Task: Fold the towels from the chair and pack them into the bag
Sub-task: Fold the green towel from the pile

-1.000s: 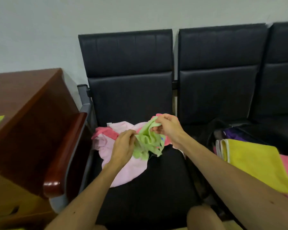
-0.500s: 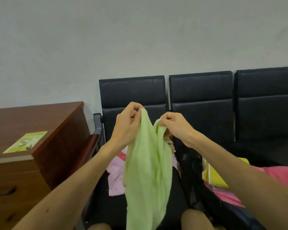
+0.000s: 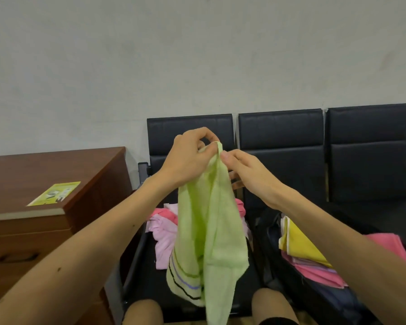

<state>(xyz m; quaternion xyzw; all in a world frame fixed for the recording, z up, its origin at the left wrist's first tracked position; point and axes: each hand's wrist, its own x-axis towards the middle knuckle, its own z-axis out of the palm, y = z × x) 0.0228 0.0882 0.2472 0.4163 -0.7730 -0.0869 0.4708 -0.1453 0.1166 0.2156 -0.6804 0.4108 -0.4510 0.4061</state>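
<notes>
Left hand (image 3: 190,158) and right hand (image 3: 251,177) both pinched the green towel (image 3: 209,231) at its bunched top; it risked twisting instead of spreading.

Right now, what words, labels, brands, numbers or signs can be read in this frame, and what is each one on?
No text here is legible.
The yellow-green sticker on the wooden cabinet has a printed picture and marks, too small and blurred to read.
The green towel shows stripes only, no lettering.
No label shows on the bag or the chairs.
</notes>
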